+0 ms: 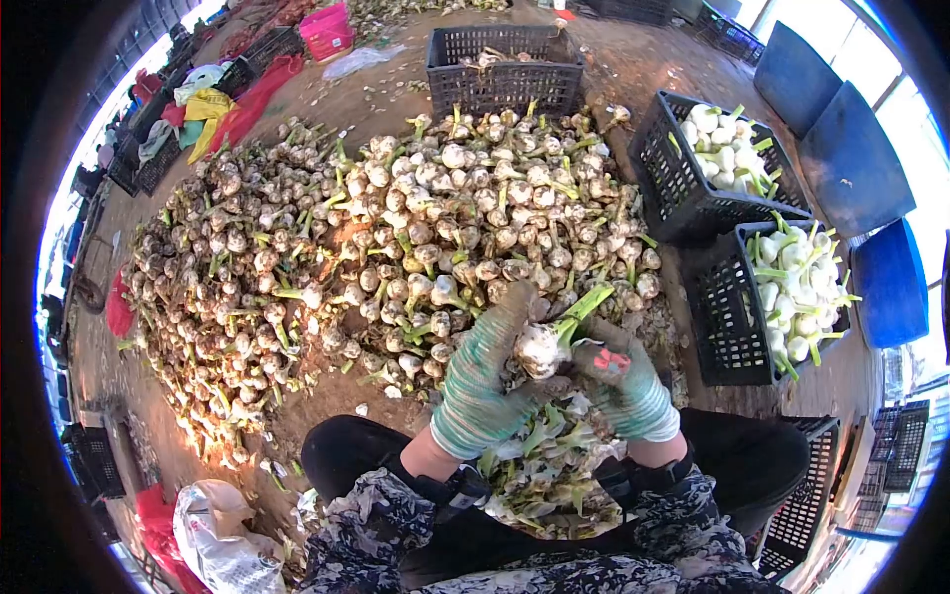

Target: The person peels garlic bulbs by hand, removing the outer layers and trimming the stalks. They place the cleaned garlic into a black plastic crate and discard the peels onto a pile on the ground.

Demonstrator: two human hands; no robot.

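Note:
A garlic bulb (539, 350) with a cut green stem is held up between my two gloved hands, in front of my knees. My left hand (487, 371), in a green and white glove, wraps round the bulb's left side and underside. On the stem side, my right hand (625, 381) is closed against the bulb, with a small red thing at its fingers. Whether a tool is in it I cannot make out. Behind the hands spreads a large heap of unpeeled garlic bulbs (426, 198). Peeled leaves and husks (554, 460) lie between my legs.
Two black crates (720, 322) of cleaned white garlic stand at the right. A black crate (505, 87) sits behind the heap, near a pink bucket (327, 32). A white sack (223, 540) lies at the lower left, and blue panels (891, 282) stand far right.

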